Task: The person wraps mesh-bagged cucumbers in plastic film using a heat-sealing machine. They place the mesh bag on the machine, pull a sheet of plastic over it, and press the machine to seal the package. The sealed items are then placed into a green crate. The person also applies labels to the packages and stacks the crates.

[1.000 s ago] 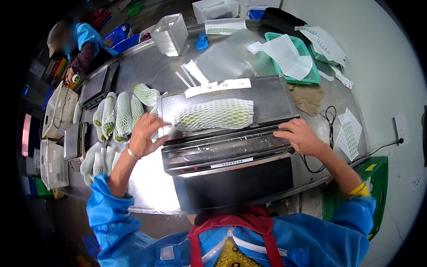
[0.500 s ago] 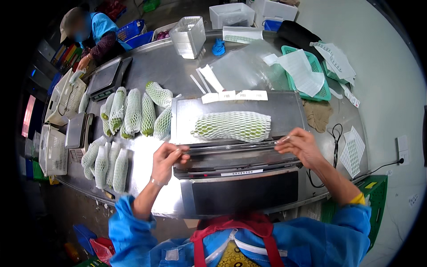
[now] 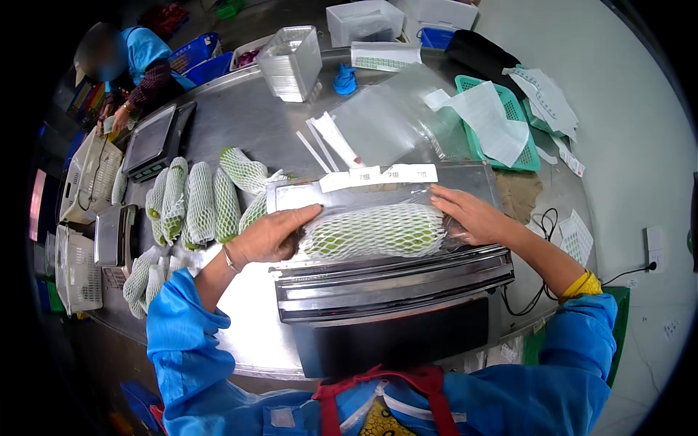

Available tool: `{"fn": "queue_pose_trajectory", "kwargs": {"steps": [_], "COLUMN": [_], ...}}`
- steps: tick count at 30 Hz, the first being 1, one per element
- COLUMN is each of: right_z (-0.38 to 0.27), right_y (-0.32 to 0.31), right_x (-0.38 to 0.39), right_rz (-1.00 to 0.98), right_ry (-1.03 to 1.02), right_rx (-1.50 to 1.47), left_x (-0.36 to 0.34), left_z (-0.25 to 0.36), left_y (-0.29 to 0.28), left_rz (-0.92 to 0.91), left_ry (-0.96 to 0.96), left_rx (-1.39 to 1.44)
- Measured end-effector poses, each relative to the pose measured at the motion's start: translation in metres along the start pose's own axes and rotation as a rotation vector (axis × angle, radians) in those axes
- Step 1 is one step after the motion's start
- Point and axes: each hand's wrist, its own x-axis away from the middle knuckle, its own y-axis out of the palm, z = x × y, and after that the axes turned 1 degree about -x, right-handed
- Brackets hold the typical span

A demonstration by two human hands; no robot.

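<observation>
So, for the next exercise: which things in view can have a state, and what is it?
Netted green vegetable: sleeved, lying on metal plate
Left hand: at its left end, fingers partly hidden
Right hand: at its right end, fingers partly hidden
Other netted vegetables: sleeved, lying grouped
Clear trays: stacked
Clear film: spread flat
Small blue item: bunched up
Green basket: paper draped over it
Plug: in wall socket

Metal table (image 3: pixel 225 120) | left: net-sleeved produce (image 3: pixel 201 203) | centre: metal-topped machine (image 3: pixel 392 287) | behind: clear film (image 3: pixel 382 120), clear tubs (image 3: pixel 289 65) | right: green basket (image 3: pixel 526 160)

Left grip (image 3: pixel 269 235), right grip (image 3: pixel 472 216) now at netted vegetable (image 3: pixel 374 232)
</observation>
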Motion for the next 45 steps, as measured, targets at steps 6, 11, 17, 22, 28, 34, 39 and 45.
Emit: {"fn": "queue_pose_trajectory", "kwargs": {"steps": [6,11,17,22,28,34,39,45], "right_z": [-0.044,-0.093,-0.165,-0.165,-0.181,-0.227,-0.237,-0.22], "right_y": [0.012,-0.003,0.036,0.103,0.12,0.165,0.167,0.22], "right_x": [-0.004,0.039,0.109,0.137,0.165,0.151,0.179,0.188], "right_rz": [0.049,0.128,-0.303,-0.084,0.483,0.997,1.307,1.49], "right_ry": [0.289,0.534,1.073,1.297,1.098,0.997,1.171,1.12], "right_rx": [-0.452,-0.893,-1.376,-1.677,-1.731,-0.628,-0.84,-0.885], "left_x": [-0.012,0.022,0.107,0.13,0.15,0.131,0.088,0.013], "left_z": [0.03,0.079,0.173,0.174,0.212,0.221,0.191,0.175], "left_y": [0.017,0.029,0.116,0.157,0.148,0.211,0.192,0.186], "left_rz": [0.111,0.166,-0.154,-0.094,0.33,0.756,0.731,0.409], "left_ry": [-0.016,-0.278,-0.893,-1.01,-0.909,-0.766,-0.536,-0.181], "left_rx": [0.347,1.068,1.769,1.936,1.63,1.247,0.426,0.06]}}
